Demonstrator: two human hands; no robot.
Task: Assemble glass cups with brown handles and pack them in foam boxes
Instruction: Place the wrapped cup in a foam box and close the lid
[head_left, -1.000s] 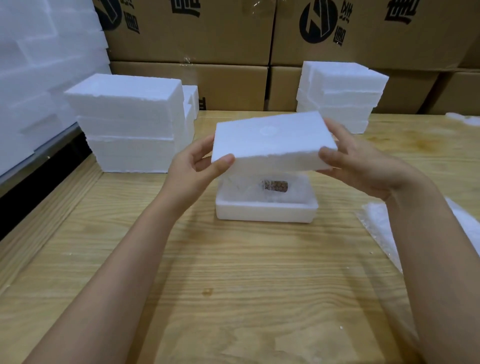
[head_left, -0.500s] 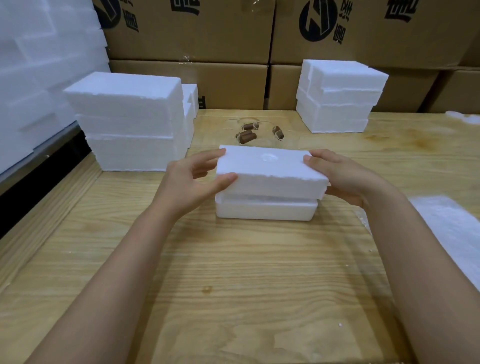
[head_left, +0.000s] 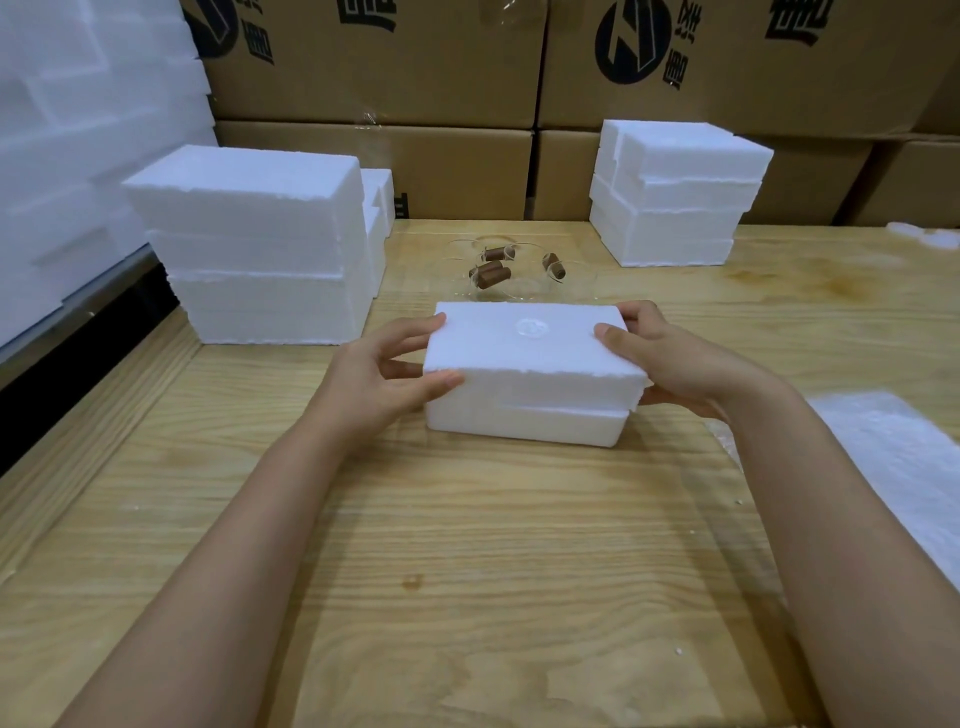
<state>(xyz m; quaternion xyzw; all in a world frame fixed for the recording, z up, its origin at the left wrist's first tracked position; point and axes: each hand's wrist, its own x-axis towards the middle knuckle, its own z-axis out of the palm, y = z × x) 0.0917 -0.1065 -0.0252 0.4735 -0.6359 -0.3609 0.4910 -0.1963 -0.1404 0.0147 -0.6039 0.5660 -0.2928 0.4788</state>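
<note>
A white foam box (head_left: 524, 423) sits mid-table with its foam lid (head_left: 530, 353) on top, skewed so the lid overhangs at the right. My left hand (head_left: 379, 374) grips the lid's left end, thumb on the front face. My right hand (head_left: 670, 358) grips the right end, fingers over the top edge. Behind the box lie several clear glass cups with brown handles (head_left: 493, 273), hard to make out. The box's contents are hidden.
A tall stack of foam boxes (head_left: 260, 244) stands at the left, another foam stack (head_left: 675, 192) at the back right. Cardboard cartons (head_left: 374, 67) line the back wall. A white foam sheet (head_left: 904, 467) lies at the right on the wooden table (head_left: 467, 571).
Both hands have lowered the lid from above the open box onto it, hiding the cup inside. The cups behind the box came into view.
</note>
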